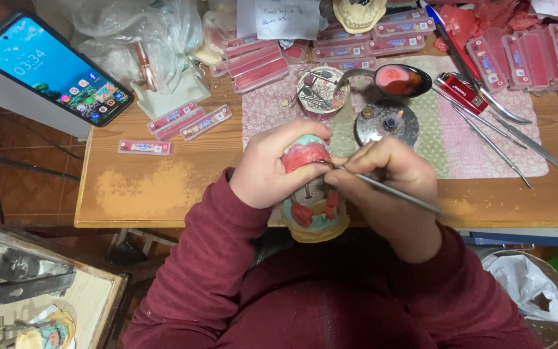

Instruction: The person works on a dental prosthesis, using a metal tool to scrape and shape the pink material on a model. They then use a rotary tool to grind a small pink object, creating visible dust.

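At a cluttered wooden workbench [163, 187], a person in a dark red sweatshirt bends over a pale plaster dental model with pink wax gums [311, 194], held off the table's near edge, just above the lap, where both wrists can steady each other. The left hand [272, 165] is clenched round the model's upper half, tilting the wax toward the eye. The right hand [392, 174] grasps a slim steel carving tool [382, 186] pencil-fashion, its tip touching the pink wax beside the left thumb.

A pink patterned cloth [473, 129] keeps tools within reach: a metal spoon holding red melted wax [398, 79], a red lighter [460, 90] and long steel instruments [505, 129]. Pink tooth-card strips [192, 121] lie further left, near a lit black smartphone [50, 68] propped well clear of the work.
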